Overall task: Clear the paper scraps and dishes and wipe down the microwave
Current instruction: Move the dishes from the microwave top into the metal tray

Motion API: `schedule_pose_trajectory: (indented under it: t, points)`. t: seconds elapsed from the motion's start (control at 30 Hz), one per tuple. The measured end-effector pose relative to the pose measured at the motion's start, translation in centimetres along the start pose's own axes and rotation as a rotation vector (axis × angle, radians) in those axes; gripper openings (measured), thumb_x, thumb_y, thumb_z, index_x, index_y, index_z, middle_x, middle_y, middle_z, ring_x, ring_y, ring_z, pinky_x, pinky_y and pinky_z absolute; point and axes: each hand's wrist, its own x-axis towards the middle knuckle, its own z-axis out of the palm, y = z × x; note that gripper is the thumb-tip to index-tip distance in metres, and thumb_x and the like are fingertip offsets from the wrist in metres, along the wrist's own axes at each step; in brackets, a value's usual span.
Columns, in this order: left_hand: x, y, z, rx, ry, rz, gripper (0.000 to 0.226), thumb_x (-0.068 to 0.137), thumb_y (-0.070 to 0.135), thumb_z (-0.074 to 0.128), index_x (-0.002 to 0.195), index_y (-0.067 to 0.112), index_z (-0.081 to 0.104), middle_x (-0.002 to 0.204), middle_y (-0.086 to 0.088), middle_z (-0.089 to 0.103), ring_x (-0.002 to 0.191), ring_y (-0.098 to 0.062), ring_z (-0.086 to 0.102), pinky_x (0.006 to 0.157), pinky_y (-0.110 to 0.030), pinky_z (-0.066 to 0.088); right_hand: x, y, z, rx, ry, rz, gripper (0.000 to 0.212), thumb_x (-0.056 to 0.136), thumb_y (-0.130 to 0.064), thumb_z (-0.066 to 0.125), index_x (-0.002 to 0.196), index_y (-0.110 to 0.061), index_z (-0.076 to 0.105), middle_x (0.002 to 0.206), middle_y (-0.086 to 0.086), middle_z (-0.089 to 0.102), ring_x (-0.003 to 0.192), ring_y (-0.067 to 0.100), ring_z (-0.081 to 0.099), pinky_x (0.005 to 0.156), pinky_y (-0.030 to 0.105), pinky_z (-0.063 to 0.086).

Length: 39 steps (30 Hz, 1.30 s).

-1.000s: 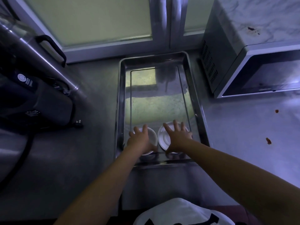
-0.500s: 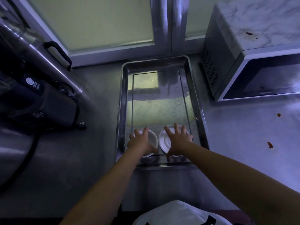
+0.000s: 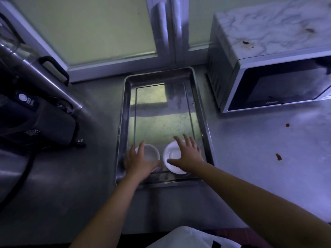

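A small white bowl (image 3: 151, 152) and a white saucer (image 3: 171, 156) sit side by side at the near end of a steel tray (image 3: 202, 120). My left hand (image 3: 137, 162) lies against the bowl's left and near rim, fingers apart. Spread over the saucer's right half is my right hand (image 3: 188, 154), its thumb on the near rim. Both dishes rest on the tray floor. The microwave (image 3: 272, 72) stands at the right with its door closed; brown stains (image 3: 247, 44) mark its marbled top. No paper scraps are in sight.
Two reddish spots (image 3: 278, 156) lie on the counter (image 3: 250, 158) in front of the microwave. A black and steel appliance (image 3: 35, 120) with a cable fills the left side. A window frame (image 3: 168, 33) runs behind the tray. White fabric (image 3: 193, 237) shows at the bottom edge.
My left hand has slid a little toward me and to the left, uncovering more of the bowl. My right hand stays spread over the saucer. The dishes have not moved.
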Motion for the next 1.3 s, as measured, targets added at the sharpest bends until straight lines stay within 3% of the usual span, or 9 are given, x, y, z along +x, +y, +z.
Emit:
schedule_pose_trajectory:
  t: [0.13, 0.27, 0.37, 0.57, 0.73, 0.83, 0.93, 1.07, 1.3]
  points:
    - [-5.1, -1.9, 1.2, -0.393, 0.334, 0.049, 0.063, 0.075, 0.021, 0.080, 0.133, 0.020, 0.055, 0.132, -0.007, 0.056, 0.120, -0.027, 0.052, 0.101, -0.044, 0.043, -4.7, 2.6, -1.3, 0.356, 0.376, 0.022, 0.074, 0.082, -0.034, 0.072, 0.148, -0.021, 0.040, 0.157, 0.008, 0.031, 0.145, 0.028, 0.027, 0.116, 0.048, 0.028]
    - [-9.8, -4.3, 4.5, -1.004, 0.431, -0.335, 0.033, 0.089, 0.005, 0.066, 0.119, 0.019, 0.062, 0.117, -0.009, 0.065, 0.103, -0.014, 0.062, 0.088, -0.029, 0.046, -8.5, 6.5, -0.9, 0.663, 0.461, 0.219, 0.055, 0.083, -0.010, 0.069, 0.136, -0.012, 0.053, 0.132, 0.010, 0.056, 0.118, 0.026, 0.052, 0.102, 0.041, 0.044]
    - [-10.3, -5.5, 5.5, -1.457, 0.235, -0.709, 0.035, 0.097, 0.013, 0.059, 0.131, 0.004, 0.056, 0.113, -0.014, 0.064, 0.101, -0.021, 0.061, 0.085, -0.032, 0.050, -9.7, 7.4, 0.0, 0.987, 0.358, 0.436, 0.040, 0.088, -0.004, 0.062, 0.126, -0.015, 0.060, 0.108, 0.007, 0.068, 0.090, 0.019, 0.064, 0.084, 0.039, 0.053]
    - [-8.9, -5.2, 4.3, -1.921, 0.051, -0.745, 0.055, 0.097, 0.024, 0.056, 0.144, 0.001, 0.037, 0.122, -0.019, 0.053, 0.108, -0.030, 0.057, 0.104, -0.045, 0.043, -9.1, 7.2, 0.3, 1.373, 0.322, 0.548, 0.027, 0.088, 0.001, 0.057, 0.112, -0.008, 0.064, 0.084, 0.014, 0.057, 0.073, 0.024, 0.050, 0.061, 0.034, 0.038]
    - [-8.6, -5.5, 3.3, -1.997, -0.038, -0.700, 0.066, 0.096, 0.026, 0.057, 0.151, 0.001, 0.028, 0.145, -0.019, 0.039, 0.118, -0.034, 0.052, 0.103, -0.046, 0.043, -9.1, 6.4, -0.5, 1.394, 0.344, 0.506, 0.049, 0.092, -0.001, 0.059, 0.139, -0.012, 0.050, 0.098, 0.011, 0.063, 0.099, 0.043, 0.062, 0.074, 0.039, 0.043]
    - [-8.9, -6.2, 2.7, -1.982, -0.126, -0.676, 0.069, 0.097, 0.029, 0.055, 0.153, 0.002, 0.024, 0.149, -0.018, 0.038, 0.131, -0.035, 0.047, 0.105, -0.045, 0.042, -10.0, 5.8, -0.6, 1.346, 0.350, 0.510, 0.055, 0.092, 0.000, 0.061, 0.143, -0.013, 0.045, 0.123, 0.025, 0.057, 0.126, 0.054, 0.047, 0.096, 0.051, 0.051]
    - [-9.7, -6.6, 2.6, -1.902, -0.181, -0.663, 0.054, 0.098, 0.027, 0.054, 0.144, 0.003, 0.038, 0.137, -0.021, 0.050, 0.124, -0.034, 0.053, 0.102, -0.044, 0.045, -11.9, 5.1, -0.6, 1.326, 0.375, 0.501, 0.053, 0.092, -0.004, 0.062, 0.141, -0.018, 0.047, 0.123, 0.024, 0.058, 0.114, 0.039, 0.058, 0.094, 0.053, 0.053]
    - [-12.4, -6.4, 4.0, -1.514, -0.205, -0.550, 0.008, 0.096, 0.013, 0.055, 0.099, 0.011, 0.062, 0.092, -0.011, 0.065, 0.075, -0.021, 0.061, 0.067, -0.032, 0.049, -15.8, 4.2, 0.8, 1.262, 0.475, 0.501, 0.037, 0.096, -0.009, 0.059, 0.133, -0.011, 0.054, 0.117, 0.018, 0.060, 0.110, 0.034, 0.059, 0.091, 0.049, 0.054]
    - [-16.7, -0.8, 6.3, -1.206, -0.426, -0.236, 0.015, 0.096, 0.005, 0.054, 0.102, 0.011, 0.066, 0.089, -0.009, 0.066, 0.076, -0.022, 0.062, 0.066, -0.031, 0.045, -25.9, 4.6, 1.2, 1.372, 0.520, 0.532, 0.020, 0.094, 0.006, 0.053, 0.109, 0.006, 0.066, 0.093, 0.020, 0.064, 0.079, 0.028, 0.062, 0.066, 0.033, 0.048]
